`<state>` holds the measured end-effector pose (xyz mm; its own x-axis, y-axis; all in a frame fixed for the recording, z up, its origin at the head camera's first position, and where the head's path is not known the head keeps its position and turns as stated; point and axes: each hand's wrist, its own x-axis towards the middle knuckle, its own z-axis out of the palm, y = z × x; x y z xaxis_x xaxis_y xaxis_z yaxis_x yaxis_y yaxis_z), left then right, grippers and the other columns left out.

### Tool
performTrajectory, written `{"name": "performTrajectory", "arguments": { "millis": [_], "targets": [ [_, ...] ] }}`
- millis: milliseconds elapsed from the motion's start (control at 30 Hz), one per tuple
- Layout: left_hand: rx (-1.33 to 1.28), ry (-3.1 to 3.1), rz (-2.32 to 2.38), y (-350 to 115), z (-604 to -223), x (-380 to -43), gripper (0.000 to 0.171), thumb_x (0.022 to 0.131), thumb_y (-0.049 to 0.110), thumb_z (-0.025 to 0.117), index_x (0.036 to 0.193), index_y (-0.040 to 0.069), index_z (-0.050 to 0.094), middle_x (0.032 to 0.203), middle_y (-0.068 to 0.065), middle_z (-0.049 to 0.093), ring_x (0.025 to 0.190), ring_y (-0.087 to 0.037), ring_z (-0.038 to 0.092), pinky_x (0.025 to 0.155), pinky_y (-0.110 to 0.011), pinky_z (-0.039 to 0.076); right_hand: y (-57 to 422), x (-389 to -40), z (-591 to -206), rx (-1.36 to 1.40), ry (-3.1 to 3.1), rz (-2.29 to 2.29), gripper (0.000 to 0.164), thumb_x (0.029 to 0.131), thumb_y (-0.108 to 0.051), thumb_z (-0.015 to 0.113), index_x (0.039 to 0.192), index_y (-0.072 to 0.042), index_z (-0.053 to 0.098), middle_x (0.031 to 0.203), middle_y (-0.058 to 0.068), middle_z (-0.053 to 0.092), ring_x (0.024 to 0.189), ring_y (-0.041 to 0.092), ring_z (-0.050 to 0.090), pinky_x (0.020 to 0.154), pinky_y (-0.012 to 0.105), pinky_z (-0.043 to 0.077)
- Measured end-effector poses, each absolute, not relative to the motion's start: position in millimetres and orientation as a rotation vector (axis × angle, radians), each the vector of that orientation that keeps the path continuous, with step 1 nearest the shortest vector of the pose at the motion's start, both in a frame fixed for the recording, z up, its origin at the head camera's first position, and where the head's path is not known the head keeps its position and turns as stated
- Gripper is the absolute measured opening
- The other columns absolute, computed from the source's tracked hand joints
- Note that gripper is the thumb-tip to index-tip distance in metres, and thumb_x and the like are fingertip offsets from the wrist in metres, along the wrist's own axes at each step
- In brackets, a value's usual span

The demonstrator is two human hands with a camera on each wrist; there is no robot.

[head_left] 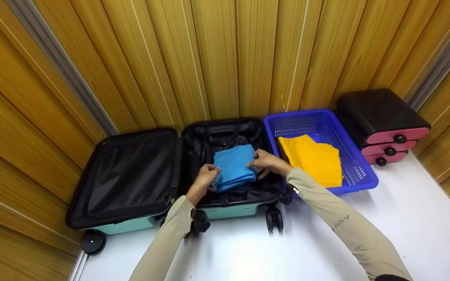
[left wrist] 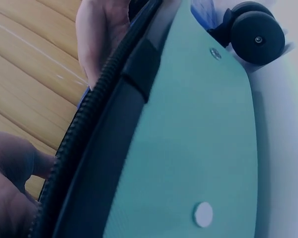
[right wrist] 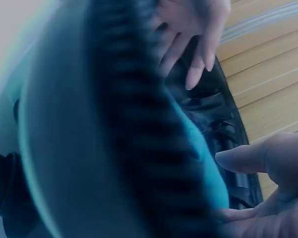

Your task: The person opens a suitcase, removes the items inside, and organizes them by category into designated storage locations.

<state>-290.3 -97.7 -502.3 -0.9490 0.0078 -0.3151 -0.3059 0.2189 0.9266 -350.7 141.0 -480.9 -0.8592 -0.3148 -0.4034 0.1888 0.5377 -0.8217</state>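
Observation:
A folded blue cloth (head_left: 233,166), several layers thick, lies in the right half of an open suitcase (head_left: 248,198) with a black lining. My left hand (head_left: 205,177) holds its left edge, thumb on top and fingers down the side. At the opposite edge my right hand (head_left: 268,162) holds the cloth with thumb and fingers. In the right wrist view, part of the blue cloth (right wrist: 216,186) shows beside the right thumb, while the blurred suitcase rim hides the rest. The rim and mint-green shell (left wrist: 198,129) cover most of the left wrist view, hiding the cloth.
The suitcase's other half (head_left: 131,175) lies open on the left, its lining flat. Right of the suitcase, a blue plastic basket (head_left: 352,164) contains yellow cloth (head_left: 313,160). Beyond it stands a black drawer box (head_left: 383,111) with pink fronts. Wood-patterned panels (head_left: 229,58) rise behind.

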Motion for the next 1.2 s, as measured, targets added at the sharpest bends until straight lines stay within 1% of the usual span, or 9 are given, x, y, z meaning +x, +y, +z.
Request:
{"name": "performTrajectory", "arguments": {
  "millis": [300,467,567,633,700,833,967,1133,1200],
  "targets": [
    [-0.295,2.234,1.783,-92,-506,-292,0.056,0.106,0.015,0.057,0.155,-0.008,0.040,0.141,-0.025,0.055,0.119,-0.038,0.058,0.100,-0.057,0.054,141,-353,-489,-0.066,2.285,-1.356,0.063,0.094,-0.002,0.071,0.143,0.010,0.032,0.110,0.015,0.047,0.083,0.020,0.057,0.089,0.050,0.062],
    [-0.338,2.260,1.808,-93,-510,-292,0.052,0.101,0.006,0.061,0.148,-0.012,0.048,0.103,-0.012,0.060,0.089,-0.024,0.056,0.090,-0.051,0.059,142,-356,-486,-0.037,2.256,-1.346,0.029,0.089,-0.003,0.077,0.095,-0.002,0.049,0.084,0.005,0.051,0.072,0.015,0.059,0.085,0.044,0.064],
    [-0.353,2.275,1.811,-94,-512,-293,0.045,0.098,0.003,0.066,0.138,-0.013,0.056,0.087,-0.006,0.058,0.079,-0.019,0.056,0.084,-0.046,0.061,142,-358,-483,-0.028,2.216,-1.351,0.040,0.085,-0.005,0.080,0.069,-0.013,0.045,0.065,-0.002,0.047,0.062,0.012,0.059,0.080,0.041,0.065],
    [-0.344,2.271,1.795,-95,-513,-294,0.025,0.097,0.002,0.068,0.118,-0.011,0.065,0.080,-0.003,0.056,0.075,-0.017,0.056,0.079,-0.040,0.061,142,-360,-483,-0.021,2.183,-1.362,0.042,0.084,-0.006,0.080,0.062,-0.016,0.045,0.059,-0.004,0.047,0.058,0.010,0.060,0.076,0.038,0.065],
    [-0.319,2.255,1.785,-95,-513,-294,0.009,0.096,0.000,0.069,0.092,-0.004,0.061,0.073,0.000,0.050,0.068,-0.015,0.052,0.072,-0.034,0.056,142,-361,-483,-0.006,2.144,-1.393,0.038,0.084,-0.006,0.078,0.064,-0.015,0.047,0.061,-0.004,0.049,0.057,0.009,0.061,0.072,0.034,0.064],
    [-0.276,2.196,1.799,-93,-511,-295,0.032,0.095,-0.002,0.070,0.076,0.002,0.045,0.069,0.001,0.037,0.060,-0.013,0.039,0.067,-0.032,0.042,141,-362,-480,0.008,2.086,-1.459,0.031,0.087,-0.005,0.073,0.083,-0.011,0.043,0.079,0.001,0.053,0.061,0.011,0.064,0.067,0.030,0.062],
    [-0.269,2.147,1.815,-89,-509,-296,0.024,0.096,-0.001,0.068,0.080,0.002,0.050,0.069,0.002,0.037,0.059,-0.012,0.038,0.068,-0.030,0.041,140,-360,-474,0.000,2.021,-1.549,0.029,0.090,-0.002,0.069,0.092,-0.011,0.042,0.085,0.003,0.059,0.064,0.013,0.066,0.064,0.029,0.059],
    [-0.223,1.980,1.897,-83,-510,-301,0.020,0.104,0.002,0.055,0.085,0.005,0.047,0.062,0.005,0.031,0.053,-0.009,0.027,0.058,-0.026,0.027,141,-355,-459,-0.045,1.927,-1.652,0.023,0.092,0.001,0.068,0.099,-0.011,0.049,0.087,0.001,0.062,0.069,0.014,0.067,0.067,0.030,0.059],
    [-0.213,1.907,1.925,-81,-509,-302,0.009,0.107,0.007,0.052,0.100,0.001,0.053,0.067,0.004,0.042,0.056,-0.008,0.037,0.061,-0.025,0.032,144,-353,-451,-0.075,1.912,-1.671,0.024,0.093,0.001,0.069,0.104,-0.011,0.051,0.091,0.002,0.061,0.071,0.015,0.066,0.069,0.031,0.060]
  ]
}}
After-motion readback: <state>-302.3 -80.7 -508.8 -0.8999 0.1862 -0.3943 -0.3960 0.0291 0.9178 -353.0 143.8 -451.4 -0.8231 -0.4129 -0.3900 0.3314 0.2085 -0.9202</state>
